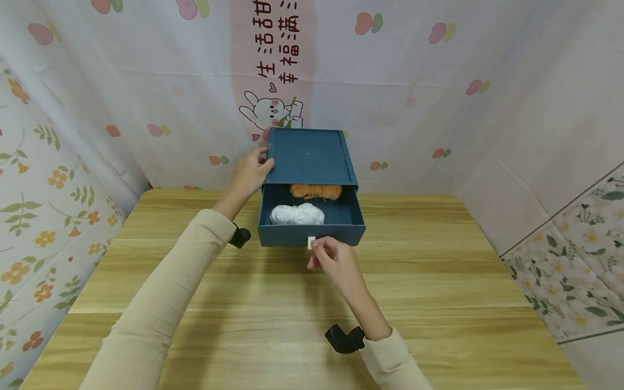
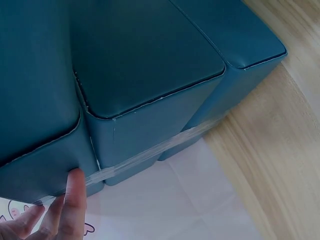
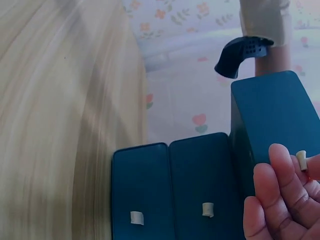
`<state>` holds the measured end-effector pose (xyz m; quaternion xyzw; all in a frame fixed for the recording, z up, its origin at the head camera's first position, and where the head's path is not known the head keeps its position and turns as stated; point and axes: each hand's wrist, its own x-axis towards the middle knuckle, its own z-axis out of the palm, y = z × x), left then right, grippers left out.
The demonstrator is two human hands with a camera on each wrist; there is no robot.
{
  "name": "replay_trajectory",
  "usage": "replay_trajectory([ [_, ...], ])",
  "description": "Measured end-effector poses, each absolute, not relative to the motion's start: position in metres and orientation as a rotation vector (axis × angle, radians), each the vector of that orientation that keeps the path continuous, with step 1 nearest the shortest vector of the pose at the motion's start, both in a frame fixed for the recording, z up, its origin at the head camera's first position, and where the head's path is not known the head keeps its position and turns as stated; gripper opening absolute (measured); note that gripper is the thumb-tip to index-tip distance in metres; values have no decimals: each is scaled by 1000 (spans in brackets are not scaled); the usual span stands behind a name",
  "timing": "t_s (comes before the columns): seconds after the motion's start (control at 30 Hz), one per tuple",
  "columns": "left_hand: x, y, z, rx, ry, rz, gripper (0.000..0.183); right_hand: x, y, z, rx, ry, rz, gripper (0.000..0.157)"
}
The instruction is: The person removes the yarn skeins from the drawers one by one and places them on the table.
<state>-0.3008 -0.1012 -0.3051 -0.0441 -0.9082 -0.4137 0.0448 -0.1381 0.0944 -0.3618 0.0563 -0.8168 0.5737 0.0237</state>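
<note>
My right hand [image 1: 336, 262] pinches the small pale pull tab [image 1: 311, 242] on the front of the pulled-out top drawer [image 1: 336, 235]. In the right wrist view its thumb and finger hold that pull tab [image 3: 301, 160]. The drawer contains a white skein of yarn [image 1: 297, 214] near the front and an orange skein [image 1: 316, 191] farther back, partly under the cabinet top. My left hand [image 1: 251, 172] rests against the left edge of the blue drawer cabinet [image 1: 309, 157]. In the left wrist view straight fingers [image 2: 75, 200] touch the cabinet's outside; the thumb is out of sight there.
Two closed lower drawers, one with a pull tab [image 3: 136, 218] and the other with its own tab [image 3: 208, 209], lie below. Clear tape [image 2: 165, 147] runs across the stacked units. The wooden table [image 1: 253, 325] meets a printed curtain [image 1: 185, 97] behind.
</note>
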Motion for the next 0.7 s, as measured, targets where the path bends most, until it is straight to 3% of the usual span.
replay_trajectory([
  [0.7, -299, -101, -303, -144, -2776, -1267, 54, -101, 101, -362, 162, -2667, 1640, 19],
])
